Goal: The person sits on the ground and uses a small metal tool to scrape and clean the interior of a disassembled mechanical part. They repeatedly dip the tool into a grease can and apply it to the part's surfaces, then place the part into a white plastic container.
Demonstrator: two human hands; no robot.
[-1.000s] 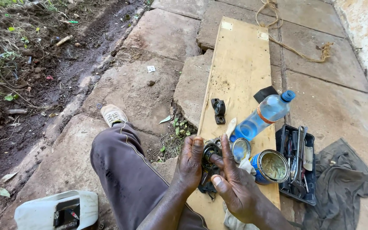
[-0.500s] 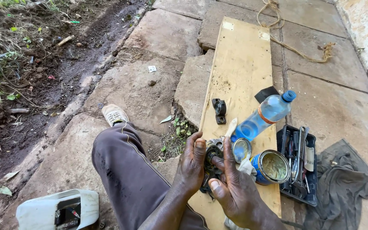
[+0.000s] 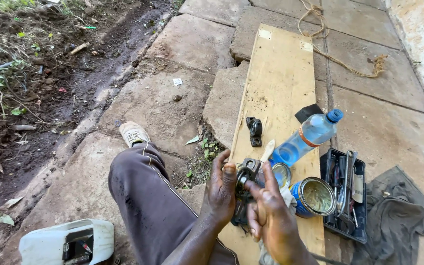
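Right hand (image 3: 271, 216) shifted, fingers across bearing (image 3: 245, 176).

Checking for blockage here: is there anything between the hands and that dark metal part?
Nothing visible: left hand and right hand both already grip the dark metal part, above the wooden board.

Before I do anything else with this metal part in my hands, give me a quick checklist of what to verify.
1. Left hand grips the dark metal part: ok.
2. Right hand fingers on the part's face: ok.
3. Open tin upright on the wooden board: ok.
4. Water bottle capped, lying on the board: ok.
5. Tool tray beside the board, close to the right hand: ok.
6. Part clean or greased: cannot tell.
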